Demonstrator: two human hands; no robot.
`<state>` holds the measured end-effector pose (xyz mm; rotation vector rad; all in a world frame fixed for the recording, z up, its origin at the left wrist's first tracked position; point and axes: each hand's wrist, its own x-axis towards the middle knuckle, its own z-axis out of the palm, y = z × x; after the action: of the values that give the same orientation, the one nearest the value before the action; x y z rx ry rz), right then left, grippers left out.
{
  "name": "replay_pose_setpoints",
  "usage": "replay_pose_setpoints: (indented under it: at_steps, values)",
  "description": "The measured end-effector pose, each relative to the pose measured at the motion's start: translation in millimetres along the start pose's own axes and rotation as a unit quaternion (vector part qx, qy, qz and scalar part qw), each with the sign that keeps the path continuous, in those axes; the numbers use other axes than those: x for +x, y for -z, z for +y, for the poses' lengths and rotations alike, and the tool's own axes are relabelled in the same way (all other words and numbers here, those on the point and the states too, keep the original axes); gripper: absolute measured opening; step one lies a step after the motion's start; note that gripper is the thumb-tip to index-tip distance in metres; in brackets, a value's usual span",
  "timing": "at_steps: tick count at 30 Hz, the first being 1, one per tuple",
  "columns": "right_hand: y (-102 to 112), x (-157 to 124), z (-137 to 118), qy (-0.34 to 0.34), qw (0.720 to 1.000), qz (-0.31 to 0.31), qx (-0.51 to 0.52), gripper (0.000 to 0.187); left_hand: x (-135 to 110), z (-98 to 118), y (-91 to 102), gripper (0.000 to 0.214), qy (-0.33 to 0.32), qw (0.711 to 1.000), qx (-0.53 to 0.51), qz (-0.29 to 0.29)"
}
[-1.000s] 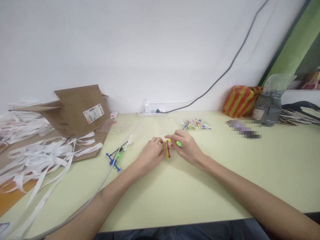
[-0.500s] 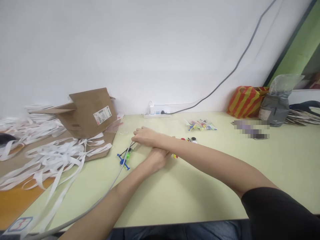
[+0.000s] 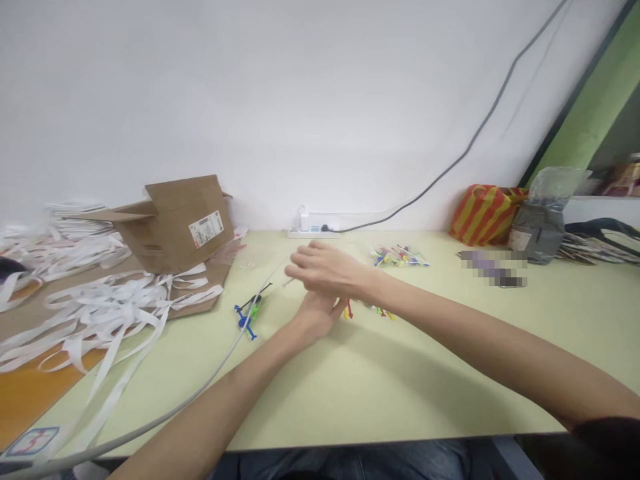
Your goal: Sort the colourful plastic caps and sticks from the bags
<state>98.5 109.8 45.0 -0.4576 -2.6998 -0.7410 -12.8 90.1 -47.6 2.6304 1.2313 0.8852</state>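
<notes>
My right hand (image 3: 325,267) crosses over my left above the table, its fingers curled and closed. What it grips is hidden. A short pale stick end (image 3: 289,283) pokes out below its fingertips; I cannot tell which hand holds it. My left hand (image 3: 320,313) lies lower, closed, its fingers partly covered by the right one. Red and yellow arrow-shaped plastic pieces (image 3: 349,309) show beside its thumb. More small coloured pieces (image 3: 384,312) lie just right, partly behind my right forearm. To the left sits a blue, green and black plastic assembly (image 3: 246,317) on the table.
A grey cable (image 3: 200,393) runs across the left side. Behind are a power strip (image 3: 314,233) and a clear bag of coloured parts (image 3: 400,255). White straps (image 3: 110,307) and an open cardboard box (image 3: 185,230) fill the left; a striped bag (image 3: 483,217) stands right.
My right hand has moved right, away from the blue and green assembly, back over my left hand. The dark thin piece by the assembly is now in the open, away from my fingers.
</notes>
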Motion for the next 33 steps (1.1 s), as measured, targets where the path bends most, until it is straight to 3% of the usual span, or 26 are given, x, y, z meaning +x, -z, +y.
replay_pose_setpoints:
  at_steps: [3, 6, 8, 11, 15, 18, 21, 25, 28, 31, 33]
  values:
    - [13, -44, -2, -0.163, 0.977, 0.103, 0.087, 0.016, 8, 2, -0.3, 0.042, 0.006, 0.997, -0.051, 0.065]
    - [1, -84, -9, -0.321, 0.899, 0.208, 0.213, 0.01, 10, 9, 3.4, 0.05, 0.016, 0.989, -0.108, 0.098]
    - [-12, -102, -15, -0.364, 0.864, 0.214, 0.274, 0.009, 9, 16, 7.6, 0.055, -0.01, 0.99, -0.119, 0.079]
    - [-24, -112, -25, -0.336, 0.872, 0.172, 0.311, 0.009, 7, 21, 14.3, 0.042, -0.068, 0.993, -0.093, 0.029]
    - [-17, -109, -35, -0.298, 0.889, 0.154, 0.312, 0.014, 9, 18, 18.6, 0.013, -0.084, 0.995, -0.039, 0.041]
    - [-5, -107, -37, -0.309, 0.877, 0.143, 0.338, 0.014, 11, 13, 17.8, 0.019, -0.097, 0.995, 0.019, 0.033]
    - [4, -110, -31, -0.314, 0.817, 0.115, 0.469, 0.014, 10, 14, 16.2, 0.025, -0.113, 0.994, 0.005, -0.007]
    - [1, -115, -19, -0.266, 0.683, 0.101, 0.673, 0.013, 8, 22, 14.2, 0.028, -0.111, 0.992, -0.044, -0.029]
    - [-8, -117, -14, -0.248, 0.61, 0.102, 0.746, 0.016, 8, 26, 13.3, 0.027, -0.119, 0.992, -0.036, -0.015]
    - [-13, -116, -13, -0.255, 0.587, 0.105, 0.761, 0.019, 9, 23, 14.2, 0.026, -0.122, 0.992, -0.028, -0.004]
    - [-14, -116, -13, -0.267, 0.601, 0.117, 0.744, 0.019, 10, 20, 15.3, 0.027, -0.114, 0.993, -0.017, 0.005]
